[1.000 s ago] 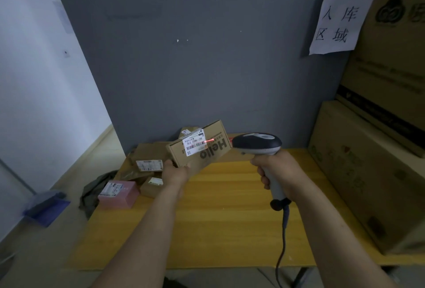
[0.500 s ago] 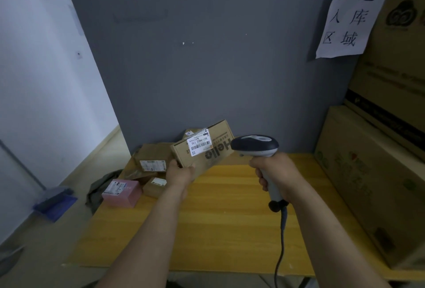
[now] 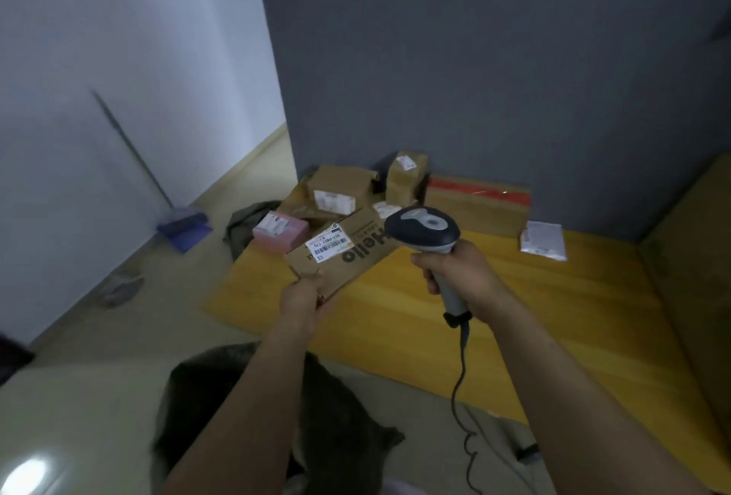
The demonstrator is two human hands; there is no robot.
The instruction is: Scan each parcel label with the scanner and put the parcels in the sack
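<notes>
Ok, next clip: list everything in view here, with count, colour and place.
Hello box: one, brown, held above the table's left end.
label: one, white, on the Hello box.
scanner: one, dark grey, right of the Hello box.
pink parcel: one, pink, table's far left corner.
brown parcels: at least three, brown, back of the table.
mailer: one, grey-white, table's back right.
table: one, yellow wood, by the grey wall.
sack: one, dark, floor under the arms.
dustpan: one, blue, floor at left.
left hand: grips the Hello box's near corner.
right hand: grips the scanner's handle.
</notes>
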